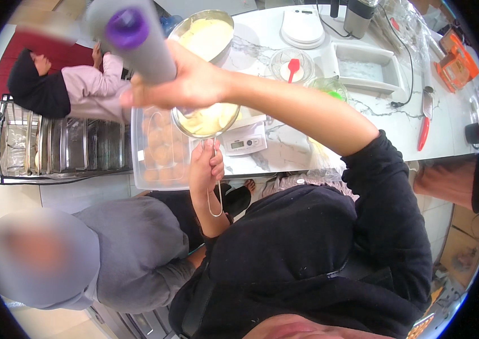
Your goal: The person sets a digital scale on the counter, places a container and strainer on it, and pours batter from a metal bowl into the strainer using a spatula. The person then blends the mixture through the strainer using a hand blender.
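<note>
My left hand (pixel 206 163) is closed round the wire handle of a round metal-rimmed strainer (pixel 205 136), which holds pale yellow, soft-looking pieces. A loop of the handle hangs below my fist. Above the strainer, my right hand (pixel 194 82) grips a grey cylinder with a purple end (pixel 152 53); its exact kind is unclear. Part of the strainer is hidden behind my right hand. Behind that hand stands a large metal bowl (pixel 223 55) of pale yellow batter. A white digital scale (pixel 244 140) lies beside the strainer.
Left of the strainer is a clear plastic box (pixel 160 178) of round brown items, probably eggs. A co-worker in grey (pixel 132 243) is close by; another person (pixel 89 87) sits beyond a tray rack (pixel 70 144). Rightward lie a white tray (pixel 366 85) and a red-handled tool (pixel 423 133).
</note>
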`<state>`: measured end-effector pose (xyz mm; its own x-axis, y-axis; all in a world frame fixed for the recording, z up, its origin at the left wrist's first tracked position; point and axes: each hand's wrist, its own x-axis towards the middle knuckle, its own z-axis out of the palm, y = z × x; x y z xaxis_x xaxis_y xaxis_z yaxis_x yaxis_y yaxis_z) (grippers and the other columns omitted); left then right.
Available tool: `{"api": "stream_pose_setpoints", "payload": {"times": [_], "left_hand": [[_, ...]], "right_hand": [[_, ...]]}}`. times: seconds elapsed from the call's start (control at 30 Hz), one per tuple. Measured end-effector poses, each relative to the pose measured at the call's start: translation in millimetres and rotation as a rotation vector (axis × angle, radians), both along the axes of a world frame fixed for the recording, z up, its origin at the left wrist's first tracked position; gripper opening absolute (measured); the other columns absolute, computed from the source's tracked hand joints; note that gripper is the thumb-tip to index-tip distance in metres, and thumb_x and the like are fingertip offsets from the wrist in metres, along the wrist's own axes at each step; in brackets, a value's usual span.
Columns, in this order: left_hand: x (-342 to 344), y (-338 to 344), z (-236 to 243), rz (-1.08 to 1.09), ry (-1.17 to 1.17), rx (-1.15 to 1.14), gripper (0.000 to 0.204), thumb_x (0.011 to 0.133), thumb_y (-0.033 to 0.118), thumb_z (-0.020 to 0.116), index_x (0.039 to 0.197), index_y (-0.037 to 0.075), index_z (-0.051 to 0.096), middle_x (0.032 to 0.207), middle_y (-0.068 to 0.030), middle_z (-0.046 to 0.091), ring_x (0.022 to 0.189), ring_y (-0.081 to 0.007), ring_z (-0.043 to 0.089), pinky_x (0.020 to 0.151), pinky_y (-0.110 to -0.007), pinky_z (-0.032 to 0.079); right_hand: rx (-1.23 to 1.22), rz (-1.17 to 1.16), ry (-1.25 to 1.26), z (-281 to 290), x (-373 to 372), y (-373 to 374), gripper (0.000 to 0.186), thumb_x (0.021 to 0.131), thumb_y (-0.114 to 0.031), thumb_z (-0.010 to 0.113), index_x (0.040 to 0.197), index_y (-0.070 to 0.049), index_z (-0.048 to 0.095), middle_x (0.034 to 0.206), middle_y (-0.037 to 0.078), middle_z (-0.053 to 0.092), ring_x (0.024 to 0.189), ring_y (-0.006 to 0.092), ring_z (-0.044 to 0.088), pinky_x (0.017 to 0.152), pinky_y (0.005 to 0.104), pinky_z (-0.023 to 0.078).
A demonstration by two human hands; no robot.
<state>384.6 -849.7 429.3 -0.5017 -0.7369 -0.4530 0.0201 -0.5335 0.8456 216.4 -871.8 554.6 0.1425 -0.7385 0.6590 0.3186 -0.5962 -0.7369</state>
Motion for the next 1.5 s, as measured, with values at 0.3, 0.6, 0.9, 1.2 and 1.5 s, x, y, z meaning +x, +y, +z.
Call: {"api": "stream_pose_setpoints", "payload": {"times": [0.3, 0.6, 0.9, 1.2, 1.5], "left_hand": [[0, -2, -3, 0.024, 0.022, -0.029, 0.020, 0.087, 0.026, 0.038, 0.078, 0.009, 0.040, 0.049, 0.0055, 0.031, 0.034, -0.0027, 0.028, 0.029, -0.016, 0.024], [-3, -2, 6, 0.052, 0.012, -0.056, 0.019, 0.087, 0.025, 0.036, 0.078, 0.009, 0.041, 0.049, 0.0052, 0.031, 0.035, -0.0027, 0.028, 0.030, -0.016, 0.024], [-7, 1, 5, 0.075, 0.011, -0.042, 0.019, 0.087, 0.025, 0.037, 0.077, 0.009, 0.041, 0.049, 0.0049, 0.031, 0.034, -0.0036, 0.028, 0.029, -0.017, 0.023], [-4, 0, 4, 0.079, -0.009, -0.043, 0.017, 0.086, 0.024, 0.039, 0.079, 0.009, 0.041, 0.049, 0.0065, 0.029, 0.033, -0.0018, 0.026, 0.027, -0.015, 0.021], [1, -1, 8, 0.047, 0.017, -0.047, 0.019, 0.087, 0.025, 0.037, 0.078, 0.010, 0.042, 0.049, 0.0059, 0.031, 0.034, -0.0027, 0.028, 0.029, -0.016, 0.025]], "right_hand": [[-0.061, -0.333, 0.022, -22, -2, -7, 0.031, 0.076, -0.023, 0.058, 0.055, -0.002, 0.048, 0.046, -0.003, 0.042, 0.044, 0.0039, 0.037, 0.039, 0.0226, 0.031], [-0.169, -0.408, -0.029, -24, 33, 0, 0.027, 0.075, -0.018, 0.057, 0.055, -0.001, 0.050, 0.043, -0.001, 0.041, 0.042, 0.0052, 0.038, 0.038, 0.0236, 0.032], [-0.110, -0.529, -0.130, 3, 41, 4, 0.022, 0.073, -0.013, 0.057, 0.057, 0.001, 0.051, 0.042, 0.003, 0.044, 0.042, 0.0055, 0.040, 0.039, 0.0246, 0.035], [-0.091, -0.470, -0.173, 10, 28, -2, 0.027, 0.073, -0.015, 0.057, 0.054, 0.002, 0.049, 0.043, 0.003, 0.043, 0.042, 0.0059, 0.039, 0.039, 0.0243, 0.033], [-0.067, -0.366, -0.089, -9, 10, 0, 0.031, 0.076, -0.020, 0.057, 0.053, -0.001, 0.049, 0.042, -0.001, 0.039, 0.042, 0.0048, 0.036, 0.038, 0.0237, 0.031]]}}
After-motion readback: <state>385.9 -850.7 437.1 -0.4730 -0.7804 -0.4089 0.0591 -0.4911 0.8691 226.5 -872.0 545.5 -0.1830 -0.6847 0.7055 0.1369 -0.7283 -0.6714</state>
